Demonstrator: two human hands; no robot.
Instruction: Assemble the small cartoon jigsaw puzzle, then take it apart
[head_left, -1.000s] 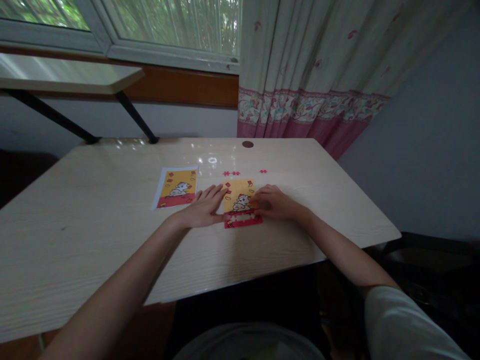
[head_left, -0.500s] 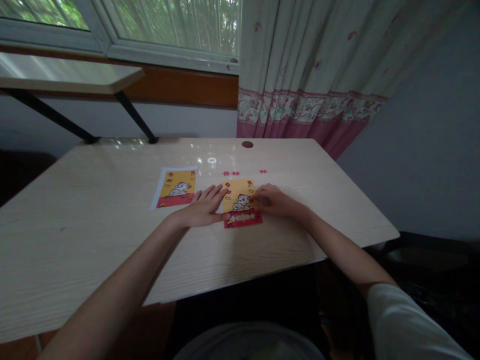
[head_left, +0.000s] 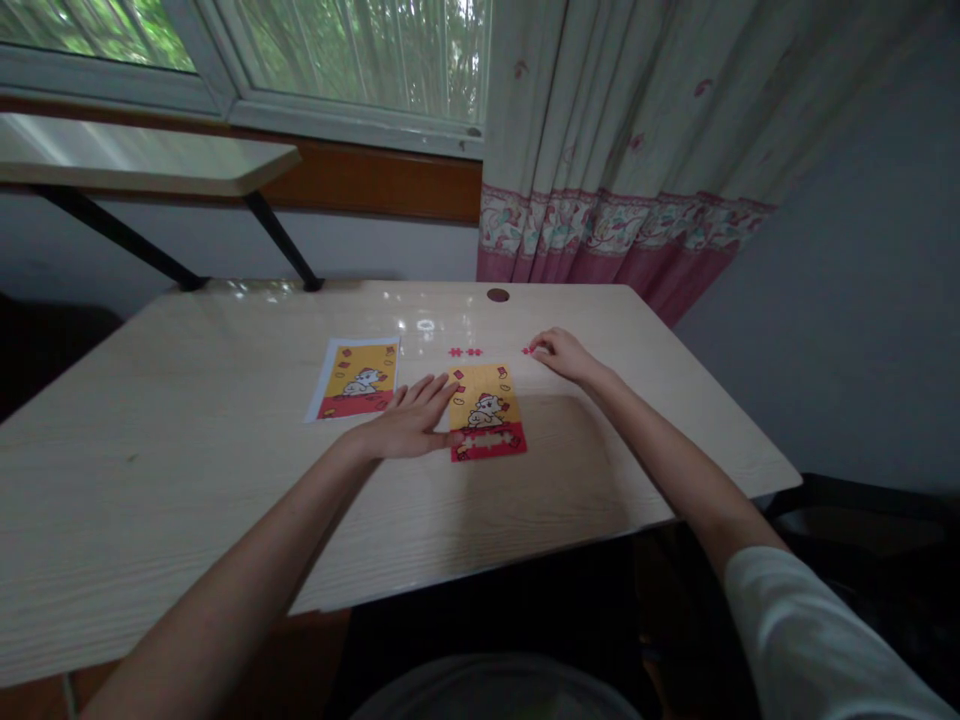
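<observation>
A yellow and red jigsaw puzzle (head_left: 480,390) with a white cartoon animal lies on the table, with a row of gaps in its red lower band. My left hand (head_left: 409,418) rests beside it, fingers spread, its fingertips and thumb on the puzzle's left edge. Up and to the right, my right hand (head_left: 561,354) has its thumb and fingers closed at a small red puzzle piece (head_left: 526,351); part of the piece is covered by the fingertips. Two more red pieces (head_left: 456,352) lie above the puzzle.
A printed reference picture (head_left: 360,380) with the same design lies left of the puzzle. The pale wooden table (head_left: 187,470) has a round brown cable hole (head_left: 498,295) near its back edge. A raised shelf (head_left: 150,155) on black legs stands at the back left.
My right hand has moved from the puzzle's right edge up and away to the single red piece. My left hand stays on the puzzle's left edge. The view has shifted slightly.
</observation>
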